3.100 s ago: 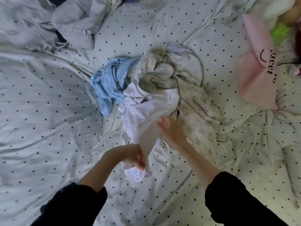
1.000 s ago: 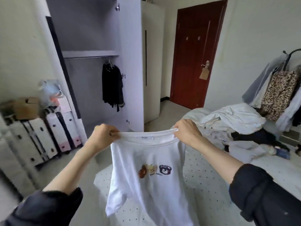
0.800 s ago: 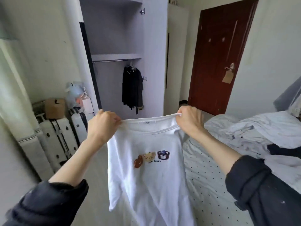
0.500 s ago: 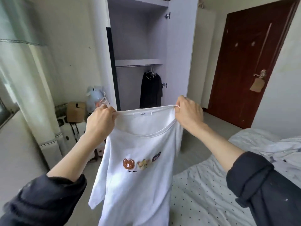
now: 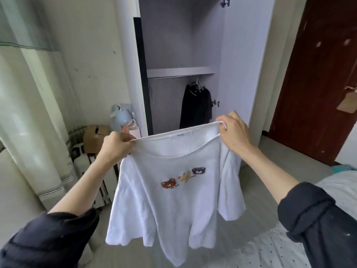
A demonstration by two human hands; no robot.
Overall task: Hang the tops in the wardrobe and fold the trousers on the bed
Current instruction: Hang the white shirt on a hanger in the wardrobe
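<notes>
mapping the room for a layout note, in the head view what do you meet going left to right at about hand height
curtain → cardboard box → left hand → white t-shirt → right hand → red-brown door

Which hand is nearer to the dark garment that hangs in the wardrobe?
The right hand. It grips the white T-shirt collar just below and right of the dark garment in this view. The left hand grips the collar further down-left.

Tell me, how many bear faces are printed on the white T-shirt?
3, in a row on the chest of the white T-shirt: brown bear face at left, tan bear face in the middle, dark bear face at right. No folds cover the print.
</notes>
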